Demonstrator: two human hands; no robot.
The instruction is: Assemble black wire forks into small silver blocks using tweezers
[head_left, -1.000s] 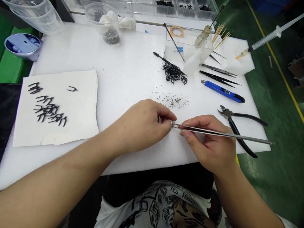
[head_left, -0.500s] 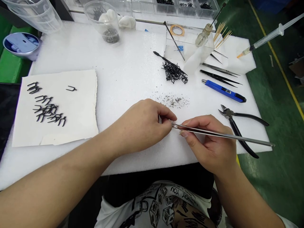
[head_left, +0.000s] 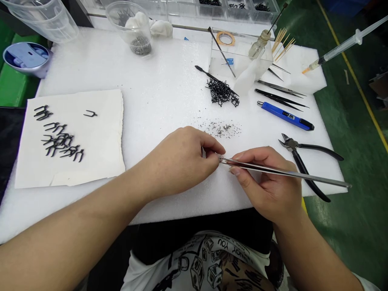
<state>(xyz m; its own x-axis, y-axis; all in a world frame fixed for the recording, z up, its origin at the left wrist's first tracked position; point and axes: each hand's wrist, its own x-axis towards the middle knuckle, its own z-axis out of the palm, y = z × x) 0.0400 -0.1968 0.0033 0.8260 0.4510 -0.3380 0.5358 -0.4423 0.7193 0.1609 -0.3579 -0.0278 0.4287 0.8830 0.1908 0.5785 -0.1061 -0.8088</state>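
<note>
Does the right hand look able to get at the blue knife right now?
Probably yes: the blue knife lies uncovered just beyond the right hand, with the pliers only partly between. The hand holds tweezers, though, which would likely need setting down first.

Held tweezers (head_left: 327,180): silver-grey. Utility knife (head_left: 281,114): blue, black-ended. Diagonal cutters (head_left: 291,144): black-handled. Shirt (head_left: 197,264): white, printed with black-outlined cubes and lettering. Floor (head_left: 359,145): green, yellow-striped.

White shirt (head_left: 194,262) with black drawings (head_left: 214,275)
</note>
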